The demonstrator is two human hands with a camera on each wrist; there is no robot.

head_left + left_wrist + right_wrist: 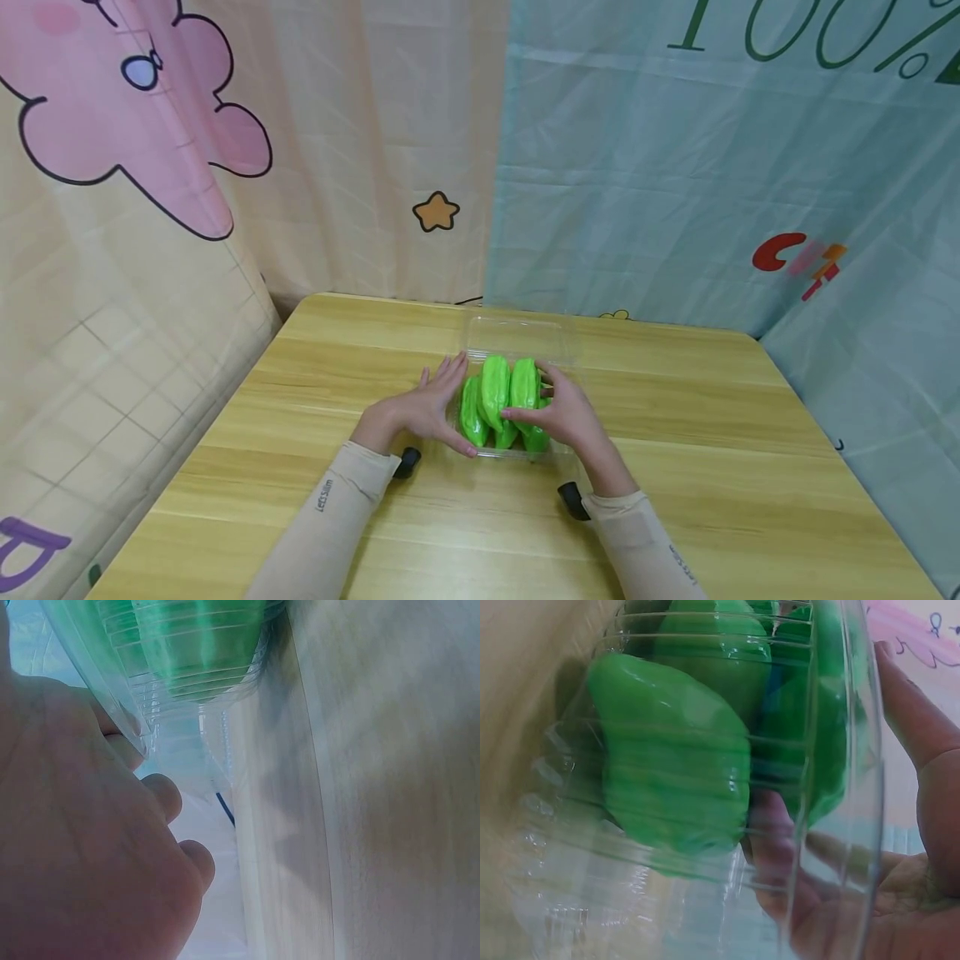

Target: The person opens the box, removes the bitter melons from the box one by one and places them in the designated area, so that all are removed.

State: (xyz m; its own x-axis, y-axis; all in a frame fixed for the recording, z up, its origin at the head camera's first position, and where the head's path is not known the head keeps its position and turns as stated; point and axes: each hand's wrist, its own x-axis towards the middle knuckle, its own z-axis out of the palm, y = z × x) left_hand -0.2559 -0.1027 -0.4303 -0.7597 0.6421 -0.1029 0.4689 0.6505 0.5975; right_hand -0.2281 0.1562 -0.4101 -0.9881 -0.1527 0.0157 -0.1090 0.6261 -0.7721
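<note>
Several bright green, ribbed, elongated toy vegetables [494, 390] lie in a clear plastic box [517, 454], some on top of others. My left hand [431, 408] rests along the box's left side, fingers spread, with its thumb at the front corner. In the left wrist view, its fingertips [161, 795] are at the clear rim. My right hand [566, 412] reaches over the right side and grips the upper right green vegetable [525, 392] between thumb and fingers. Through the box wall, the right wrist view shows fingers [772, 832] inside, beside the lower green vegetable [675, 765].
The box's clear lid [517, 333] lies folded back behind it. Everything stands on a wooden table [675, 417]. Printed curtains [390, 150] hang behind the table's far edge and at both sides. A black wrist camera [407, 462] is on each wrist.
</note>
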